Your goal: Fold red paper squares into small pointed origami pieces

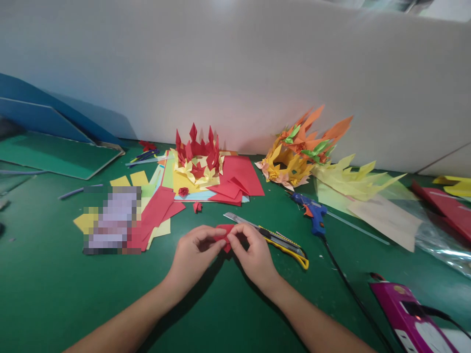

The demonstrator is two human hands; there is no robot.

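Between my two hands is a small folded piece of red paper (227, 244), pinched from both sides just above the green table. My left hand (196, 252) grips its left side with thumb and forefinger. Closed on the right side are the fingertips of my right hand (253, 252). Parts of the paper are hidden behind my fingers. A yellow box cutter (289, 249), blade out, lies just beyond and right of my right hand. Small red folded paper flowers (197, 208) rest past my left hand, near a red and pale yellow paper crown (198, 157).
A blue glue gun (312, 212) trails a black cord toward a purple power strip (401, 309). Behind it stands an orange and yellow paper crown (290, 162). Red paper strips (152, 218) and a blurred-out rectangular object (114, 220) lie left. Blue boards (44, 117) lean further left.
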